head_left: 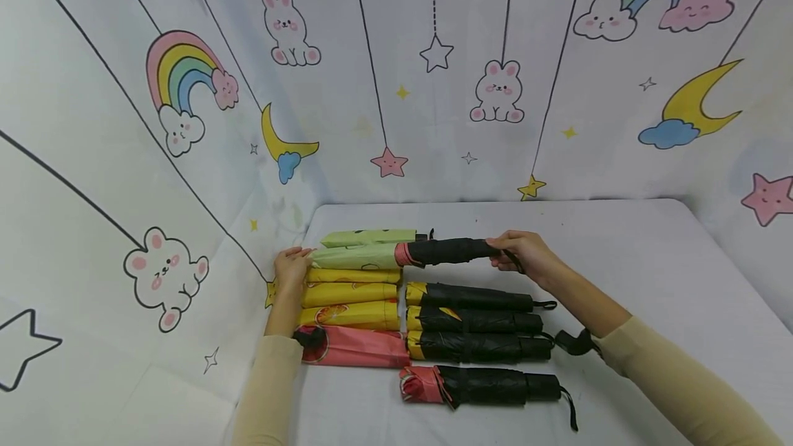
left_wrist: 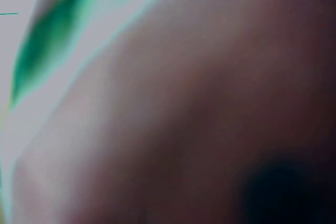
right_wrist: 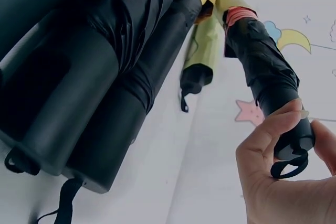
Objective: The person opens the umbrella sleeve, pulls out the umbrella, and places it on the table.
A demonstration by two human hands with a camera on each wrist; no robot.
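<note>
My right hand (head_left: 526, 257) grips the handle end of a folded black umbrella (head_left: 449, 250) with a pink band. In the right wrist view, thumb and fingers close round that handle beside its wrist loop (right_wrist: 290, 167). The umbrella's other end is inside a light green sleeve (head_left: 356, 256). My left hand (head_left: 292, 268) pinches the sleeve's left end, its fingertips partly hidden. The left wrist view is mostly blurred skin, with a streak of green. Just behind lies another green-sleeved umbrella (head_left: 368, 237) with a black handle end.
Several yellow sleeves (head_left: 350, 315) lie stacked in front of the green ones, then a pink sleeve (head_left: 365, 347). Beside them are black umbrellas with yellow ends (head_left: 480, 322) and one with a pink end (head_left: 483, 386). A patterned cloth (head_left: 396, 88) backs the white table (head_left: 619, 246).
</note>
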